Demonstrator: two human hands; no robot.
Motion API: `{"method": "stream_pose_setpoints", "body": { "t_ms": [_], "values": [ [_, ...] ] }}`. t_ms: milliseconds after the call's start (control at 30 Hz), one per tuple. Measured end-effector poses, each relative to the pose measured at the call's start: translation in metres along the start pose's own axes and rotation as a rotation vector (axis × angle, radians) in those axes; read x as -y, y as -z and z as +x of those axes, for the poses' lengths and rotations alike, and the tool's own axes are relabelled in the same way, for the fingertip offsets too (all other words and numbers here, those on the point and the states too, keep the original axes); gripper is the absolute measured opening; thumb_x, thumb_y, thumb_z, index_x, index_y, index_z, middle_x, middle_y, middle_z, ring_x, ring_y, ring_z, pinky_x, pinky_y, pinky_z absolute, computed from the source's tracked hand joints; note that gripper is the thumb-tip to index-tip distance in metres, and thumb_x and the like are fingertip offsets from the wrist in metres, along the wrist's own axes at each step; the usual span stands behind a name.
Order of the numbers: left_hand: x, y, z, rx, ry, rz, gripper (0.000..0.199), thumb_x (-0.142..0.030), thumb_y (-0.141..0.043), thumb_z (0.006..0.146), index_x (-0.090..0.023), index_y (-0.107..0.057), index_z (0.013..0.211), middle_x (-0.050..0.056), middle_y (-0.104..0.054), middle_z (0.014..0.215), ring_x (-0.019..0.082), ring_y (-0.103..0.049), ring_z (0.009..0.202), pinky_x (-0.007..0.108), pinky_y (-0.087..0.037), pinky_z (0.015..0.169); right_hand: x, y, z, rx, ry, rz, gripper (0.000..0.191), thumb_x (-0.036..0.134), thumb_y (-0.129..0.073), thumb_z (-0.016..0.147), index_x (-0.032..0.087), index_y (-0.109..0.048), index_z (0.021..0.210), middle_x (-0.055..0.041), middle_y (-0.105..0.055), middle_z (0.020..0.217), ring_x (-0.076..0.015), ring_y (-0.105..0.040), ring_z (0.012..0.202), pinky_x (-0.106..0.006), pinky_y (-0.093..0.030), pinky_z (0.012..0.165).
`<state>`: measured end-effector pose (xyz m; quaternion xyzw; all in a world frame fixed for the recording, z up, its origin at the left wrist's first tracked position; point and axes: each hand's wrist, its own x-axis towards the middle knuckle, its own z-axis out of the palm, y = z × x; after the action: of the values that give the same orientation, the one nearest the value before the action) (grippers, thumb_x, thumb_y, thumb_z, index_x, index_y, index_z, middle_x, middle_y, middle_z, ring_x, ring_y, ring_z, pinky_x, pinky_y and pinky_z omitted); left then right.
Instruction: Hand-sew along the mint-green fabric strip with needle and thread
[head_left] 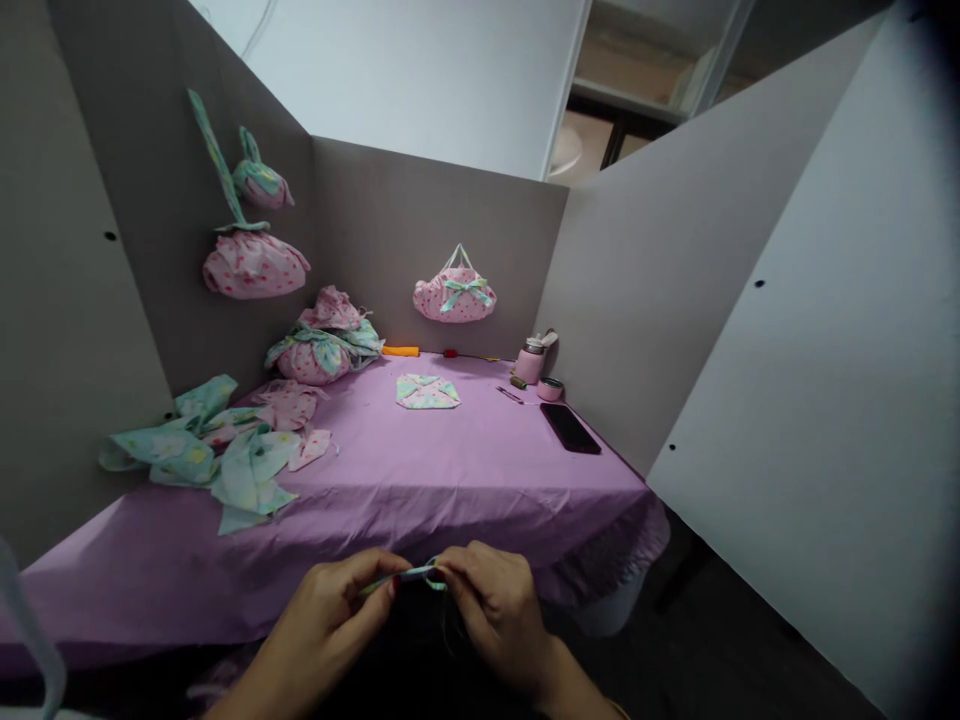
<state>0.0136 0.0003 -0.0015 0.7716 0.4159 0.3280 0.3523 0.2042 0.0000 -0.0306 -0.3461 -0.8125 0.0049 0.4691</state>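
Note:
Just in front of the table's near edge, my left hand [337, 612] and my right hand [496, 608] hold a narrow green-and-white fabric strip [415, 574] between them. The left thumb and fingertips pinch one stretch of it. At the right fingertips the strip bends into a small loop, and those fingers are closed on it. Whether a needle is in the right fingers is too small to make out. A folded patchwork piece [427, 392] in mint and pink lies on the purple tablecloth [420, 455] beyond the hands.
Mint and pink fabric pieces [255, 470] heap at the left. Sewn pouches hang on the grey panels, including a pink pouch with a bow [454, 298]. At the right are a black phone [570, 428], a pink bottle [529, 362], a thread spool [518, 382] and a small round tin [550, 390].

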Motion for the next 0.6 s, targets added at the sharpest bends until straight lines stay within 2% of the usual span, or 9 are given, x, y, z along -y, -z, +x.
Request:
{"method": "stream_pose_setpoints", "body": {
  "t_ms": [267, 500, 600],
  "values": [
    [0.001, 0.000, 0.001, 0.031, 0.052, -0.051, 0.020, -0.024, -0.050, 0.081, -0.021, -0.069, 0.087, 0.001, -0.072, 0.076, 0.019, -0.063, 0.069, 0.024, -0.047, 0.061, 0.000, -0.001, 0.001, 0.013, -0.018, 0.009, 0.020, 0.016, -0.042, 0.087, 0.015, -0.061, 0.082, -0.0021, -0.061, 0.064, -0.0118, -0.055, 0.058, -0.023, -0.038, 0.054],
    [0.008, -0.002, 0.004, 0.032, -0.009, -0.013, 0.023, -0.028, -0.043, 0.087, -0.019, -0.065, 0.088, 0.001, -0.069, 0.077, 0.019, -0.061, 0.072, 0.024, -0.045, 0.063, -0.001, -0.002, -0.001, 0.024, -0.027, -0.005, 0.021, 0.015, -0.041, 0.088, 0.015, -0.060, 0.079, -0.0014, -0.060, 0.064, -0.0118, -0.054, 0.057, -0.023, -0.037, 0.054],
    [0.016, -0.005, 0.002, 0.043, -0.022, 0.002, 0.024, -0.029, -0.040, 0.089, -0.018, -0.061, 0.084, 0.000, -0.065, 0.071, 0.018, -0.058, 0.067, 0.023, -0.043, 0.059, -0.001, -0.002, -0.001, 0.061, -0.059, 0.014, 0.020, 0.015, -0.041, 0.088, 0.015, -0.060, 0.079, -0.0015, -0.061, 0.065, -0.0119, -0.054, 0.058, -0.023, -0.037, 0.055]
  ]
}}
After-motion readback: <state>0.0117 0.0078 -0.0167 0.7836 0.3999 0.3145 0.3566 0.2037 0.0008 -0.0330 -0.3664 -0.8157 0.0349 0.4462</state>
